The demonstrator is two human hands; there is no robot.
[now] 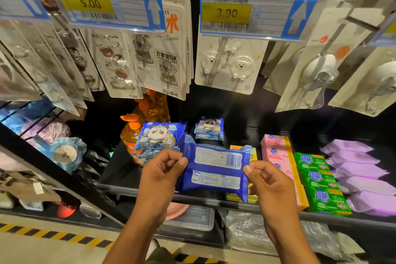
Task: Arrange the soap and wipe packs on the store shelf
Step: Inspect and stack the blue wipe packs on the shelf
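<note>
Head view: left hand (159, 169) and right hand (269, 180) are each closed on one end of a blue pack (215, 170), thumbs on its printed back, barcode side facing the wearer. It is held level above the front lip of the shelf (120, 169), not resting on it; two-handed support probably serves to keep the soft wrapper flat while it is turned or lined up.

Just beyond the left hand, a panda pack (159, 141) leans face-out against an orange bottle (147, 113); whether the left hand's fingers also touch it cannot be told. Farther back, between the hands, two small packs (209, 128) sit stacked near the rear. Behind the held pack, a yellow bar (254, 153) is mostly hidden.

Right of the right hand run neat front-to-back rows: pink soap (276, 150), green soap (317, 180), then purple packs (360, 176) at the outer edge. These rows appear settled.

Judgement: bare shelf lies below and left of the left hand, so the blue wipes likely belong there, face up.
</note>
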